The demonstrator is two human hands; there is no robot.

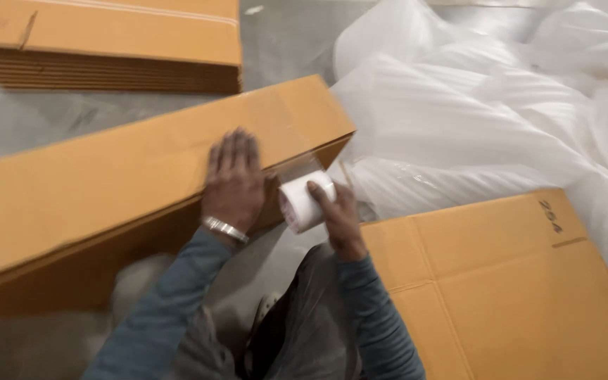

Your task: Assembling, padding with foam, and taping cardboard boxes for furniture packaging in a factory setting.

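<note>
A long brown cardboard box (107, 176) lies across the concrete floor in front of me. My left hand (233, 179) rests flat on its top near the right end, fingers spread, a metal bangle on the wrist. My right hand (336, 214) grips a roll of clear packing tape (304, 200) just beside the box's right front edge. A strip of tape runs from the roll up to the box's top edge.
A flattened cardboard box (501, 281) lies at the lower right. A stack of flat cartons (114, 46) sits at the top left. Heaps of white foam wrap and clear plastic sheeting (487, 105) fill the upper right. My knees are below.
</note>
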